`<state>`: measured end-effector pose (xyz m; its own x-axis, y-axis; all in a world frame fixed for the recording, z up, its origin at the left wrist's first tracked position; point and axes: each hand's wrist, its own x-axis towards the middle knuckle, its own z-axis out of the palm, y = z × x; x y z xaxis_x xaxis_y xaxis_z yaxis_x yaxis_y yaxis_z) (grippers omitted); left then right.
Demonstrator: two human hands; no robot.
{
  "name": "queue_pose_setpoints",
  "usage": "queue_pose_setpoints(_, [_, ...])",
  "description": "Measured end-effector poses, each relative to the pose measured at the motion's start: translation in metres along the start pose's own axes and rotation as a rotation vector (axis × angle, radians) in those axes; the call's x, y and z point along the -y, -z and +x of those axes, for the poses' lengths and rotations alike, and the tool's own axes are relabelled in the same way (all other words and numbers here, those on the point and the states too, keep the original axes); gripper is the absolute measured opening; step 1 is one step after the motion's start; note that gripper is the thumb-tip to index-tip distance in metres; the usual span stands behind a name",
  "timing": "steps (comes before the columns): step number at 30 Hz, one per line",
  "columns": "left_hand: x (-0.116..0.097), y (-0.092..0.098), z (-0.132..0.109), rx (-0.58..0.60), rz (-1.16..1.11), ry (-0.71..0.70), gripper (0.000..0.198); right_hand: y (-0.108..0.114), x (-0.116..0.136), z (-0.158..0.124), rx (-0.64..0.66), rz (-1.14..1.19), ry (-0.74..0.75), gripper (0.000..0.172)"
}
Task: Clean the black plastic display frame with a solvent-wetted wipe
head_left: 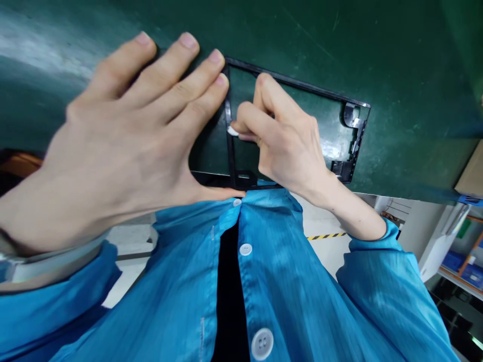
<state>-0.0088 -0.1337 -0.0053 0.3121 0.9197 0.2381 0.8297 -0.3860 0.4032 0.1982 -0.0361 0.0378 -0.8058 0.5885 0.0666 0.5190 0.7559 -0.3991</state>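
A black plastic frame (302, 86) lies flat on the green table (407, 151), close to its near edge. It has a crossbar near its middle and moulded brackets at its right end. My left hand (139, 136) is spread over the frame's left part, fingers stretched out and thumb at the near edge; it hides much of that side. Curled over the right opening, my right hand (285, 130) pinches a small white piece (232, 131), perhaps a wad of cloth or paper, against the crossbar. Most of that white piece is hidden by the fingers.
A dark and orange-brown object (20, 163) sits at the table's left edge, partly behind my left wrist. At the far right are a cardboard box (471, 171) and shelving with blue bins (471, 274). Yellow-black tape (326, 236) marks the floor.
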Motion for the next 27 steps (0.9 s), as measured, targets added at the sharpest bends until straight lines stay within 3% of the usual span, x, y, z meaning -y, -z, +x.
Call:
queue_pose_setpoints(8, [-0.001,-0.003,-0.002,0.033,-0.072,0.052,0.120,0.002,-0.022,-0.016,-0.034,0.535,0.051,0.018])
queue_pose_setpoints(11, [0.000,-0.007,-0.004,0.005,-0.147,0.086,0.119,0.008,-0.031,-0.020,-0.095,0.864,-0.049,0.012])
queue_pose_setpoints(16, [0.002,-0.015,-0.008,-0.028,-0.125,0.095,0.115,0.003,-0.037,-0.027,0.009,1.393,-0.284,0.034])
queue_pose_setpoints(19, [-0.002,-0.015,-0.009,-0.027,-0.084,0.078,0.108,0.001,-0.034,-0.029,0.079,1.530,-0.411,0.043])
queue_pose_setpoints(23, [-0.010,-0.011,-0.014,-0.019,-0.164,0.121,0.088,0.003,-0.030,-0.029,0.145,1.668,-0.464,0.047])
queue_pose_setpoints(27, [-0.005,-0.016,-0.022,-0.149,-0.265,0.153,0.066,0.003,-0.033,-0.030,0.177,1.629,-0.429,0.050])
